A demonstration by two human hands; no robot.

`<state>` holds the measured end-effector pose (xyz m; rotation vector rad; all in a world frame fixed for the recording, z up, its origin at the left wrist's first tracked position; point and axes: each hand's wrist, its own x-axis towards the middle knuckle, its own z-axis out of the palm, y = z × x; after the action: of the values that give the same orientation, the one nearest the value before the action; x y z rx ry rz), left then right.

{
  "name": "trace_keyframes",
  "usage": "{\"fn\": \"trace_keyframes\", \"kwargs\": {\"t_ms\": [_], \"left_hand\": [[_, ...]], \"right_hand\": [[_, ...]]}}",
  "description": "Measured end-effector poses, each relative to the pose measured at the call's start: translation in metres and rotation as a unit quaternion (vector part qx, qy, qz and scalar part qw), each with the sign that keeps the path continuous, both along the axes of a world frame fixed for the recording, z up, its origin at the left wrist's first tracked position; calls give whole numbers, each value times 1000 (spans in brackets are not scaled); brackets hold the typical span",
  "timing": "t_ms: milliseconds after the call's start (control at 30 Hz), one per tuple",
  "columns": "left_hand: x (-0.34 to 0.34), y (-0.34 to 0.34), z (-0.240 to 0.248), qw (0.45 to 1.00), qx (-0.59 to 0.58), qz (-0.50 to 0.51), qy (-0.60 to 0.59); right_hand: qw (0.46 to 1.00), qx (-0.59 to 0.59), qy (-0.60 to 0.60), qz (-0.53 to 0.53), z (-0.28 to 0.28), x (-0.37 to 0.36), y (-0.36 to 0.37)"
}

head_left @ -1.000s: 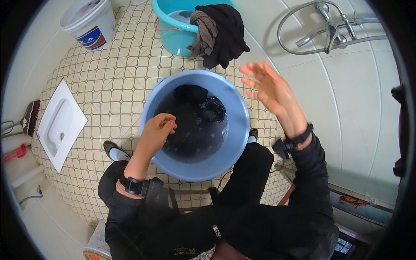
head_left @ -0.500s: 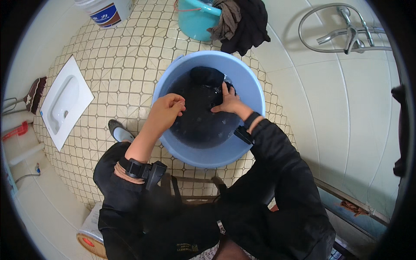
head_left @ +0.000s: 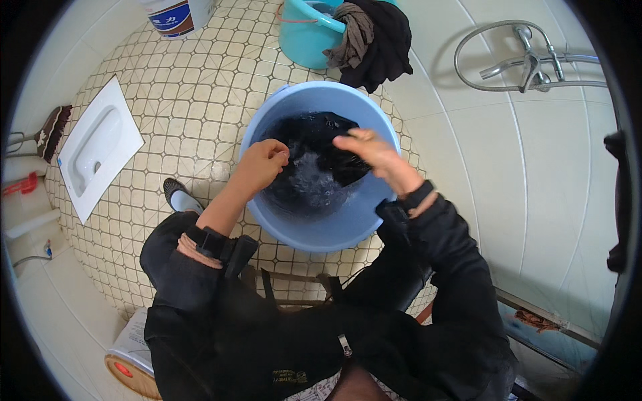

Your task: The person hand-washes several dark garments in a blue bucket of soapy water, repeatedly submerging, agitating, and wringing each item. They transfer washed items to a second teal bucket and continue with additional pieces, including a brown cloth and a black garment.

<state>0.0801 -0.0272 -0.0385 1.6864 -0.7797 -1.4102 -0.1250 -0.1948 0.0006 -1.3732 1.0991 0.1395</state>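
1. We have the black wet cloth garment (head_left: 314,157) soaking in the round light-blue plastic basin (head_left: 321,230), which sits on the beige tiled floor (head_left: 187,107) between our knees.
2. Key relation: the garment lies straight ahead of and below both hands, bunched toward the far and right part of the basin. No clear long axis; it is a crumpled mass, with one fold running from centre toward the right rim.
3. Left hand (head_left: 262,164): at the near-left side of the basin, over the water, fingers curled in tight. It looks pinched on an edge of the garment, but the dark cloth against dark water keeps us from being sure.
4. Right hand (head_left: 368,150): on top of the garment's right fold, fingers partly spread and pointing left, palm down. Touching the cloth; we cannot tell whether it is gripping or just pressing.
5. Nearer hand: the right one is over the bulk of the cloth, while the left is only at its edge.
6. Arm pose: both forearms come in from the lower edge and converge over the basin, with elbows out, black sleeves and a dark band on each wrist.
7. Around: a teal plastic bucket (head_left: 304,33) with dark clothes draped over it beyond the basin, and a white squat pan (head_left: 97,147) to the left.
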Motion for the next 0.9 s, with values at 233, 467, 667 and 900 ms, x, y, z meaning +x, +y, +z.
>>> {"fn": "trace_keyframes", "kwargs": {"t_ms": [233, 467, 667, 900], "left_hand": [[-5, -1, -15, 994, -1, -37, -100], [-21, 1, -27, 983, 4, -98, -154], [-24, -7, -32, 976, -18, -114, -186], [-16, -4, -16, 973, -33, -103, -205]], "right_hand": [[965, -53, -248, -61, 156, -9, 0], [891, -188, -364, -195, 232, -31, 24], [872, -233, -385, -194, 241, -42, 23], [954, -233, -30, 186, 172, -30, -5]]}}
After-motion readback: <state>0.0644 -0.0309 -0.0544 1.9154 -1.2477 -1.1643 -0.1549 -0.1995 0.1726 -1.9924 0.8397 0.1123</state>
